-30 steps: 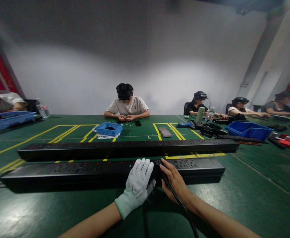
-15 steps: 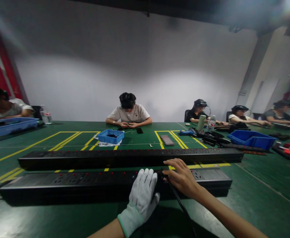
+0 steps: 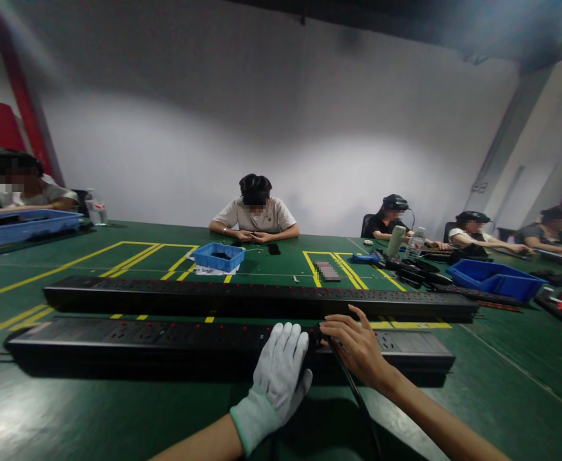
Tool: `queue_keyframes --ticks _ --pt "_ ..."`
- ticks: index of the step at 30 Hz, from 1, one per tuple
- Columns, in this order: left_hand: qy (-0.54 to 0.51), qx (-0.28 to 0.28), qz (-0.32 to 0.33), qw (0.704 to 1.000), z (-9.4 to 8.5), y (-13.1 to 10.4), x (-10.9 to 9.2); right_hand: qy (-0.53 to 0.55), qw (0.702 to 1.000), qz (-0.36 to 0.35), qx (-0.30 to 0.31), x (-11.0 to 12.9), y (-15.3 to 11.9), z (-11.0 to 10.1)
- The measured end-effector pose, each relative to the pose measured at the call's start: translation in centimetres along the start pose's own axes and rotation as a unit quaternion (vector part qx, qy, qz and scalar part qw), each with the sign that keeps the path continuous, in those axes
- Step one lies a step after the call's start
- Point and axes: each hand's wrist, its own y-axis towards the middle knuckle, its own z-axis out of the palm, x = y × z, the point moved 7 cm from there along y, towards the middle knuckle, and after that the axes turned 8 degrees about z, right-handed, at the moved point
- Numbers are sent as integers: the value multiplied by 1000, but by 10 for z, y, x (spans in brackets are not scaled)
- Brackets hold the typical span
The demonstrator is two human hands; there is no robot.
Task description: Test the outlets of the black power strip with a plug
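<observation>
Right hand has shifted over the last second: it was laid lower against the strip, now it's arched up with one finger raised off the rest. Fingertips are bunched partway closed at a black plug on the near power strip, but the thumb's mostly hidden, so can't tell if it's really pinching it. A black cable drops from there toward the table edge. Gloved left hand lies flat over the same strip just beside the plug, fingers straight and thumb apart, not wrapped around anything, covering some sockets.

As for clutter, the far power strip runs right across behind it, sitting between the hands and a small blue basket on some paper. Right side's busier: green bottle, water bottle, heaped black parts and a dark blue bin. Bigger blue crate over at far left.

Table is green, kinda shiny, marked with yellow lines. Somebody sits opposite, more people along both sides, plain grey wall behind, red post at left.
</observation>
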Motion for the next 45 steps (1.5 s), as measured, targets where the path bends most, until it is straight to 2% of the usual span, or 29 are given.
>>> queue_keyframes --ticks 7,11,20,23,28,29,30,33,37,40,45 --pt "3 15 -1 1000 4 -1 1 -22 999 -17 -24 6 3 -6" --pt "0 12 -4 1000 4 0 1 -40 998 -33 -42 11 -5 -8" --pt "-16 6 -6 1000 4 -1 1 -80 994 -71 -35 15 -21 -5" --pt "-12 13 -6 1000 2 0 1 -56 996 -35 -54 9 -15 -13" --pt "-2 38 0 999 2 -1 15 -38 978 94 -181 -18 8 -58" --pt "2 32 7 999 2 -3 20 -32 977 98 -185 -22 14 -63" --pt "2 29 8 1000 3 -4 25 -22 982 89 -162 -23 20 -62" --pt "-2 21 11 1000 7 -9 37 12 995 61 -76 -22 31 -45" --pt "2 6 8 1000 11 -14 39 60 995 62 42 -12 30 -2" --pt "8 1 1 1000 11 -15 37 80 993 69 57 -5 32 17" --pt "13 -6 -8 1000 10 -17 37 84 993 66 49 -1 46 32"
